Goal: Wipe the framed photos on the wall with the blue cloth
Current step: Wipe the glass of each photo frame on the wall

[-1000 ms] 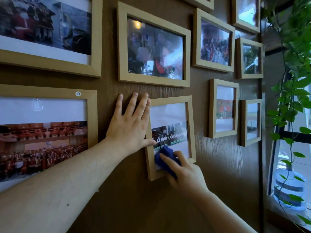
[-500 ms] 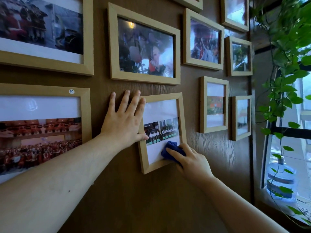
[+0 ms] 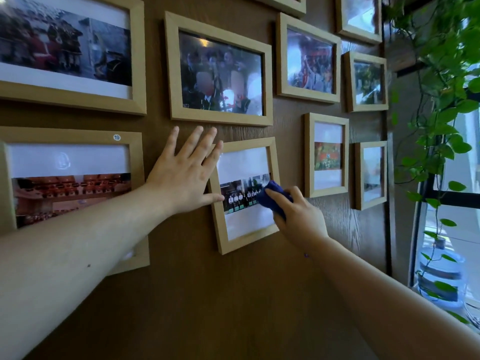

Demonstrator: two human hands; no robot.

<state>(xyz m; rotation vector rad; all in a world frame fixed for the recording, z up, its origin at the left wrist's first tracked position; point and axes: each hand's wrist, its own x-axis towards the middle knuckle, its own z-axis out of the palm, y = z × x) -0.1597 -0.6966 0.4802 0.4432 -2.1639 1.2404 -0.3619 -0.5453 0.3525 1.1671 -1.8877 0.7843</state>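
A small light-wood framed photo (image 3: 243,162) hangs tilted on the brown wood wall, its picture showing a row of people. My right hand (image 3: 298,216) presses a bunched blue cloth (image 3: 274,197) against the right side of its glass, at mid height. My left hand (image 3: 185,172) lies flat on the wall with fingers spread; its thumb and index finger rest on the frame's left edge. Several other framed photos hang around it, among them a large frame (image 3: 218,71) directly above and a tall one (image 3: 326,154) to the right.
A big frame with a "19" sticker (image 3: 70,178) hangs at left, partly behind my left forearm. Trailing green vines (image 3: 441,100) hang at the right beside a window. A water jug (image 3: 439,276) stands low by the window.
My right hand has carried the blue cloth up and to the right across the glass, from the lower part to the right side at mid height. My left hand stays on the frame's left edge.
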